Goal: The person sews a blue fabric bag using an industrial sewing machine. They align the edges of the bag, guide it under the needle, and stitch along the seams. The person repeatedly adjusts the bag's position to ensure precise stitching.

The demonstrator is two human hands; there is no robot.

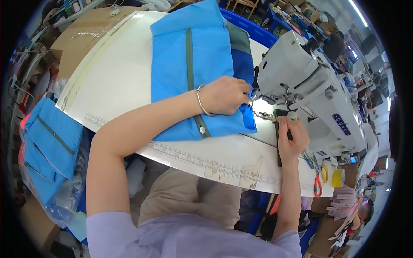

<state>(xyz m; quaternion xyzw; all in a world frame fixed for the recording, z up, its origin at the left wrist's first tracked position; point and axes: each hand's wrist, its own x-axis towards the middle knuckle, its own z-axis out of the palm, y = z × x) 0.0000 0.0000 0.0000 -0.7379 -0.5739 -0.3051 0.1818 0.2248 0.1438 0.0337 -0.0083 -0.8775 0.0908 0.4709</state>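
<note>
A light-blue fabric bag point(170, 69) with a grey-green strip and a darker blue edge lies on the white sewing table point(103, 64). My left hand point(226, 96), with a bangle at the wrist, grips the bag's right part with curled fingers beside the needle area of a white sewing machine point(288, 60). My right hand point(292, 137) is closed at the dark plate below the needle area, its fingertips by a small cream cylindrical part point(292, 115); what they hold is unclear.
Folded blue bags point(49, 142) hang off the left. Cardboard point(81, 32) lies at the back left, blue bins point(245, 19) behind. Scissors point(318, 182) and yellow tape point(338, 178) sit right. A person point(363, 213) is at the lower right.
</note>
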